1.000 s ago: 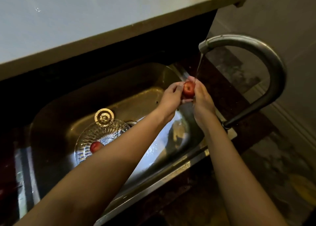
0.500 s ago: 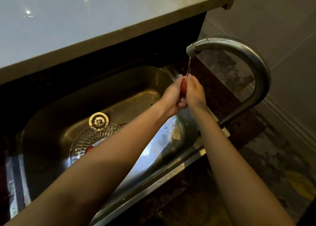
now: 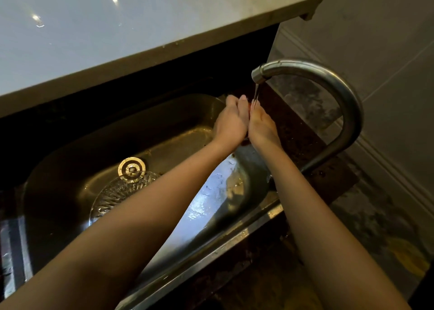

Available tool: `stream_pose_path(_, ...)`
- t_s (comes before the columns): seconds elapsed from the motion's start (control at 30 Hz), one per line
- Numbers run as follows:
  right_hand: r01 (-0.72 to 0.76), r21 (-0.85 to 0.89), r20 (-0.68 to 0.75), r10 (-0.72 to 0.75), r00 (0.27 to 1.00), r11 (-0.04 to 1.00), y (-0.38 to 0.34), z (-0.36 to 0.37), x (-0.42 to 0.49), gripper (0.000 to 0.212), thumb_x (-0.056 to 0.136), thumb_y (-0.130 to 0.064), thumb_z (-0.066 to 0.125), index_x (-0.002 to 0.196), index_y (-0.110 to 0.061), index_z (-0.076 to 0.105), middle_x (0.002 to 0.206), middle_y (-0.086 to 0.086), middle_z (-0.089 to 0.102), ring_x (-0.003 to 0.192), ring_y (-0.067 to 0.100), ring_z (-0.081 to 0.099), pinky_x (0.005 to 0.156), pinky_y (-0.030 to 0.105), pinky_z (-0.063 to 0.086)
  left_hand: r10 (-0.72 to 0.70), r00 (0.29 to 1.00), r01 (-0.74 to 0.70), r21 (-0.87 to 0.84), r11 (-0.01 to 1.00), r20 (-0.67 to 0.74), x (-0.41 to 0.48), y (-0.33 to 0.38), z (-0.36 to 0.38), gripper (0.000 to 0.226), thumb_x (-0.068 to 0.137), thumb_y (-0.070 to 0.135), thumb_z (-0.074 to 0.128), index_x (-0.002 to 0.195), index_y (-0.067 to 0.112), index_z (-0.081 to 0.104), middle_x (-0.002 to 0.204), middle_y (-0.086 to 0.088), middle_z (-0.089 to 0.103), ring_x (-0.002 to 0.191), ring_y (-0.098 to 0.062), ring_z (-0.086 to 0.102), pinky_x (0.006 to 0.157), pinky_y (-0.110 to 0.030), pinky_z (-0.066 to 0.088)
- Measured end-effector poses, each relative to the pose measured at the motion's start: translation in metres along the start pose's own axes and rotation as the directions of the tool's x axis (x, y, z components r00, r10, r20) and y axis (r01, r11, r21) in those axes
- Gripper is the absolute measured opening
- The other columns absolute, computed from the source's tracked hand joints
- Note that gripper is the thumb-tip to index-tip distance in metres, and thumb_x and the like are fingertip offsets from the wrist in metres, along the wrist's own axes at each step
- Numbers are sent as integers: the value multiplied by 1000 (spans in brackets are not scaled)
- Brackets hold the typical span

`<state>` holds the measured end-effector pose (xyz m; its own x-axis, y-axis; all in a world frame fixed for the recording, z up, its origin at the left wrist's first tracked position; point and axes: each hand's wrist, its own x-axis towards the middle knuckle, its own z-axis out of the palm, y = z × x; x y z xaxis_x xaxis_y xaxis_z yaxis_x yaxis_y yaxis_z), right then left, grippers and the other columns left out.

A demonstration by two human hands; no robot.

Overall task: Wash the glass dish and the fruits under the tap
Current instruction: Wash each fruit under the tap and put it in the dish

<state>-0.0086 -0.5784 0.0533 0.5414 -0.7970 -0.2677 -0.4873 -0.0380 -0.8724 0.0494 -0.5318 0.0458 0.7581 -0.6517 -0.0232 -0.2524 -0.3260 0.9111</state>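
Note:
My left hand [image 3: 231, 119] and my right hand [image 3: 261, 124] are pressed together under the tap's spout [image 3: 258, 74], where a thin stream of water falls onto them. Between the palms sits a red fruit [image 3: 251, 105], almost fully hidden; only a sliver of red shows at the fingertips. The ribbed glass dish [image 3: 112, 198] lies on the sink's floor at the left, partly covered by my left forearm. The other red fruit in the dish is hidden by that arm.
The steel sink [image 3: 70, 169] has a round drain [image 3: 132, 169] just behind the dish. The curved tap [image 3: 338, 94] rises from the dark counter at the right. A pale worktop [image 3: 117, 40] overhangs the sink's far side. A tiled wall stands at the right.
My hands have closed round the red fruit, which was plainly visible a second ago. The view has shifted, and my left forearm now covers the fruit in the dish.

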Motion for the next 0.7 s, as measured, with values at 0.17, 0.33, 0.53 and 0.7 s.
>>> stream_pose_path(0.17, -244, 24, 47, 242, 969, 970, -10, -13, 6, 51, 94, -54, 24, 72, -20, 55, 40, -5, 51, 33, 7, 48, 33, 15, 33, 426, 904, -417, 333, 846, 51, -7, -10, -7, 27, 99, 33, 30, 99, 12, 47, 85, 3, 46, 68, -11, 44, 59, -26, 29)
stream_pose_path(0.33, -156, -74, -66, 151, 986, 985, -12, -6, 3, 58, 95, -48, 22, 112, -9, 62, 106, 15, 65, 100, 29, 60, 90, 41, 47, 264, 964, -256, 267, 929, 6, -6, 2, -7, 35, 100, 35, 23, 96, 11, 49, 75, -3, 54, 66, -18, 53, 59, -31, 37)
stream_pose_path(0.53, 118, -366, -172, -192, 966, 923, 0, -5, -8, 56, 98, -46, 18, 109, -8, 58, 107, 19, 64, 102, 36, 58, 74, 35, 33, -238, 897, 303, -129, 944, 372, 10, 13, -14, 47, 100, 38, 17, 72, 12, 45, 60, -10, 44, 47, -18, 39, 43, -19, 32)
stream_pose_path(0.7, -139, 14, -82, 140, 987, 990, -3, 0, -8, 55, 96, -49, 24, 115, -13, 61, 104, 13, 65, 97, 25, 62, 77, 30, 42, 69, 995, -87, 300, 950, 73, -2, 4, -10, 39, 99, 39, 24, 100, 7, 45, 72, 0, 52, 69, -24, 53, 59, -32, 37)
